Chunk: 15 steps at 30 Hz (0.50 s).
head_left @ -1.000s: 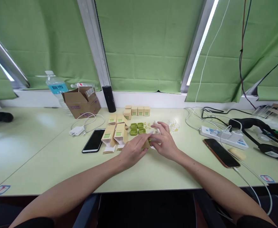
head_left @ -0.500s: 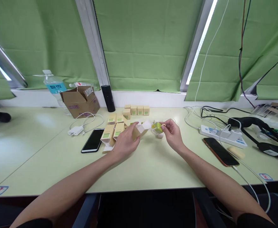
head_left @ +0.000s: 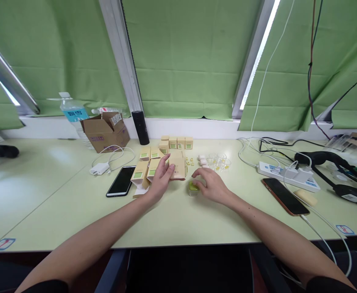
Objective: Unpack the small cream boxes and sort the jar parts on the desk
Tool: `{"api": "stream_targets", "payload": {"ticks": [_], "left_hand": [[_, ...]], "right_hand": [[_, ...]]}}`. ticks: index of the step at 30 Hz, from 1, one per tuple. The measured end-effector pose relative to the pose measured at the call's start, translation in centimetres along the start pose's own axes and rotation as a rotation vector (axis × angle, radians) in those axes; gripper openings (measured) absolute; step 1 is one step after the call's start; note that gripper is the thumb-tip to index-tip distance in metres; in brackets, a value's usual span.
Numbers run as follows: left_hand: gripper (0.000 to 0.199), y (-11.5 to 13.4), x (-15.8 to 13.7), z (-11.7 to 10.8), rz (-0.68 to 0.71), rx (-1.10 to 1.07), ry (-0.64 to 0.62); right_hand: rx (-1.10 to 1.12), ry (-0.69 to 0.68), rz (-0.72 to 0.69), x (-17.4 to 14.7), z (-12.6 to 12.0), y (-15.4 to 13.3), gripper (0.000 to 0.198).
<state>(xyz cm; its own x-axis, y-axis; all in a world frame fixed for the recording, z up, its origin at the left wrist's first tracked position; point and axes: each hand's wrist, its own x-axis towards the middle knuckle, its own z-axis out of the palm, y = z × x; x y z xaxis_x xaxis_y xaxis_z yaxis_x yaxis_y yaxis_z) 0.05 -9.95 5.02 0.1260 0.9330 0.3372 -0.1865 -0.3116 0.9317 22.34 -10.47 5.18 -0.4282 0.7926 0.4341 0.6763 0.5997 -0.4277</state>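
My left hand (head_left: 161, 179) is at a small kraft-coloured cardboard box (head_left: 178, 167), its thumb over the box's near left side and its fingers along the left edge. My right hand (head_left: 210, 185) has its fingertips closed on the green top of a small clear jar (head_left: 193, 188), which is low at the table. Beside my left hand stand several like boxes (head_left: 138, 174) with green labels, some with flaps open. Tiny yellow pieces (head_left: 190, 161) lie behind the jar. White-pink pieces (head_left: 202, 160) and clear cups (head_left: 218, 162) with yellow spots sit behind my right hand.
More small boxes (head_left: 181, 143) stand in a row at the back. To the left are a phone (head_left: 120, 182), a white charger (head_left: 99, 169), a brown carton (head_left: 105, 134) and a black cylinder (head_left: 140, 127). A second phone (head_left: 285, 197) and a power strip (head_left: 288, 176) lie right.
My right hand has brought the green jar down and nearer to me, from holding it up by a loop. The box at my left hand has turned, its white open flap out of sight.
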Motion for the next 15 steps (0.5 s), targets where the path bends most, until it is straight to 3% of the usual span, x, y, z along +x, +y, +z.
{"api": "stream_targets", "payload": {"ticks": [3,5,11,15], "left_hand": [[0.056,0.3,-0.4,0.5,-0.073,-0.15,-0.075],[0.051,0.7,-0.7,0.9,-0.099,-0.226,-0.137],[0.049,1.1,-1.7,1.8,-0.196,-0.337,-0.285],[0.057,0.6,-1.9,1.8,-0.169,-0.225,-0.293]], "right_hand": [[0.209,0.143,0.031,0.2,-0.7,0.0,0.018],[0.35,0.165,0.051,0.3,-1.1,-0.1,0.025],[0.771,-0.071,0.048,0.3,-0.6,-1.0,0.055],[1.001,-0.048,0.149,0.5,-0.6,-1.4,0.061]]}}
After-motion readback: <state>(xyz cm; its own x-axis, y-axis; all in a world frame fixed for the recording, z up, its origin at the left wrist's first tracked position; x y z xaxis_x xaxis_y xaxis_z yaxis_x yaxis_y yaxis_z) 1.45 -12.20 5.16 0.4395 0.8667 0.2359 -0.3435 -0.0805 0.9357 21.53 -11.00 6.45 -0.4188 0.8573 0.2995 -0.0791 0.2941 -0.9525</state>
